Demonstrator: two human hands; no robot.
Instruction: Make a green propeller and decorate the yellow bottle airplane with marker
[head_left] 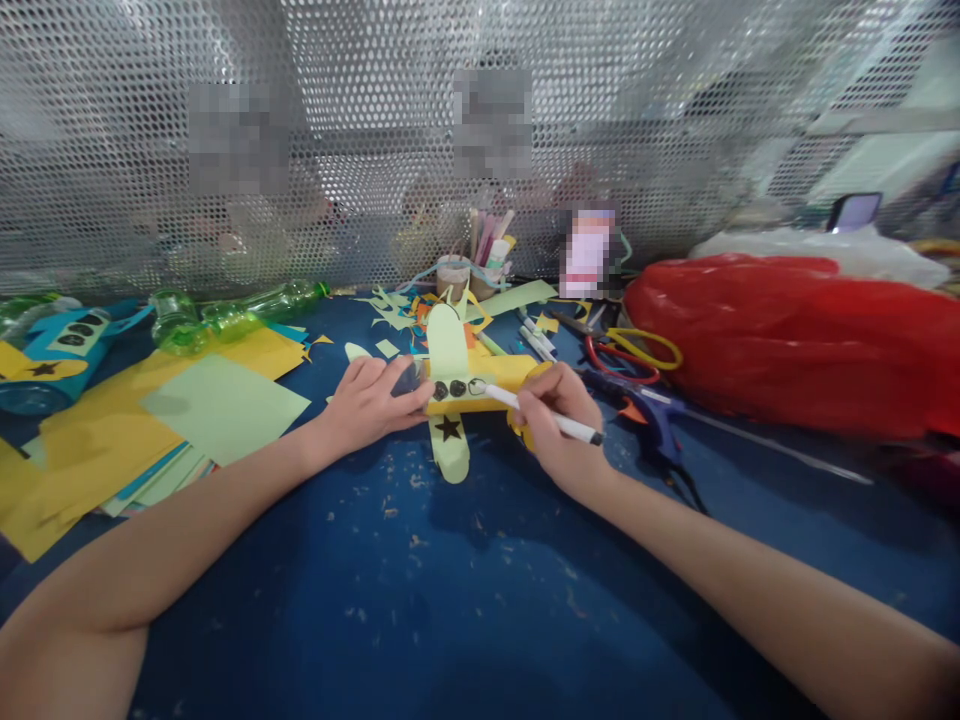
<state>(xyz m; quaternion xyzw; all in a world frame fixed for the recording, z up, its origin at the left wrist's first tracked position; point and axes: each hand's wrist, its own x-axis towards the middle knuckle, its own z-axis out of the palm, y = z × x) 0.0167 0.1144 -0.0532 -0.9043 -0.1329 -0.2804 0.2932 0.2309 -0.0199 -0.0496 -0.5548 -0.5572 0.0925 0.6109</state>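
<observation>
In the middle of the table lies a toy plane (495,375), its body wrapped in yellow paper. It has pale green wings (448,340), and the near one carries a black star (448,428). Two filled black ovals and a third, outlined one run along a pale strip on the body. My left hand (379,400) grips the plane's tail end, where some clear plastic shows. Pinched in my right hand (562,425) is a white marker (551,412) with a black end, its tip at the outlined oval.
To the left are sheets of coloured paper (225,400), green plastic bottles (262,305) and a blue toy (67,345). Paper scraps (394,308), markers (536,340) and cups of sticks (454,275) stand behind. Scissors (630,360), a glue gun (656,415) and a red bag (787,340) are right.
</observation>
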